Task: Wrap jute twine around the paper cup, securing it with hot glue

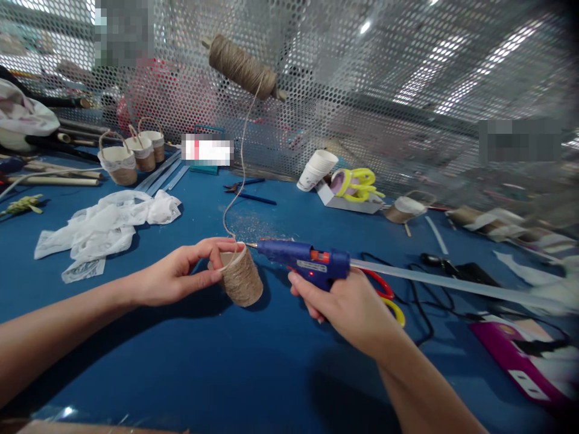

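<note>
A small paper cup wrapped in brown twine tilts in the middle of the view, pinched at its rim by my left hand. My right hand is closed round the handle of a blue hot glue gun, whose tip meets or nearly touches the cup's upper rim. A long clear glue stick sticks out of the gun's back. From the cup's rim a strand of twine runs up to a twine spool hanging on the mesh.
Small wrapped baskets stand at the back left, behind crumpled white lace. Pliers lie beyond the cup. Stacked paper cups lean by a box with yellow-handled scissors. Black cable and a purple packet are at right.
</note>
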### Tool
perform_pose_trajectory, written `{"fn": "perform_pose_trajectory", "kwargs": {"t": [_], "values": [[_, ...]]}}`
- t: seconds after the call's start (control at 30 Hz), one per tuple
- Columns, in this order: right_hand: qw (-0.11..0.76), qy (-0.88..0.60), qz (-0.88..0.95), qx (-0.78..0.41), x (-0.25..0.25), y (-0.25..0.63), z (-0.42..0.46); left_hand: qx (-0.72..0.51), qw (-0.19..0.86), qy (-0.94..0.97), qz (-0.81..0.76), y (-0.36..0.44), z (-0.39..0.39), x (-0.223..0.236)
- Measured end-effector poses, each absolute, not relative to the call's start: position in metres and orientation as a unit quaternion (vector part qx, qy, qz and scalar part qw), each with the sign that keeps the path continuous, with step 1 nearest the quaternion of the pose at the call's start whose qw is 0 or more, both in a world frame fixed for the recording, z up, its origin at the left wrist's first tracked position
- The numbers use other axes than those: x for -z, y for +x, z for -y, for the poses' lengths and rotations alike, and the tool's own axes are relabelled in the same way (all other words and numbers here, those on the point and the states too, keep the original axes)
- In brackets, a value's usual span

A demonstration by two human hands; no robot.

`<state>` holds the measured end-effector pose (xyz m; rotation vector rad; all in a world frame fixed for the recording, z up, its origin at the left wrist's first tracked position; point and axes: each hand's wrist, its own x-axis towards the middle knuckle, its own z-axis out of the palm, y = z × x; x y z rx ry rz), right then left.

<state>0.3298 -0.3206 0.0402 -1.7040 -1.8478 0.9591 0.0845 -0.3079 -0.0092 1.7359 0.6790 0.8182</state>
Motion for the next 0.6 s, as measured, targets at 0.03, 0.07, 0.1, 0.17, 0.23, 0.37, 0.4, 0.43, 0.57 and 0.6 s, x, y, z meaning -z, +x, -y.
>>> {"fn": "perform_pose_trajectory", "kwargs": {"t": [0.03,0.07,0.1,0.17,0.23,0.37,0.4,0.43,0.57,0.6], "values": [[0.221,-0.615,0.669,-0.354,-0.04,0.33,0.319,-0.341,0.523,0.727,-0.285,0.084,0.308,0.009],[0.217,-0.612,0.67,-0.359,-0.04,0.331,0.317,-0.341,0.52,0.729,-0.287,0.084,0.309,0.009],[0.217,-0.608,0.672,-0.363,-0.039,0.333,0.315,-0.34,0.515,0.732,-0.289,0.084,0.309,0.009],[0.239,-0.598,0.668,-0.373,-0.035,0.337,0.307,-0.338,0.502,0.74,-0.293,0.083,0.309,0.009],[0.288,-0.602,0.649,-0.366,-0.03,0.343,0.296,-0.337,0.488,0.749,-0.295,0.083,0.31,0.008],[0.285,-0.675,0.633,-0.25,-0.017,0.354,0.267,-0.338,0.469,0.761,-0.296,0.083,0.311,0.007],[0.269,-0.688,0.632,-0.235,-0.015,0.356,0.26,-0.338,0.465,0.763,-0.296,0.083,0.311,0.006],[0.252,-0.698,0.631,-0.227,-0.012,0.356,0.254,-0.339,0.459,0.766,-0.296,0.083,0.312,0.006],[0.2,-0.721,0.629,-0.212,-0.004,0.353,0.233,-0.335,0.426,0.788,-0.292,0.085,0.313,0.003],[0.19,-0.725,0.629,-0.207,-0.002,0.352,0.229,-0.332,0.417,0.795,-0.29,0.085,0.313,0.002]]}}
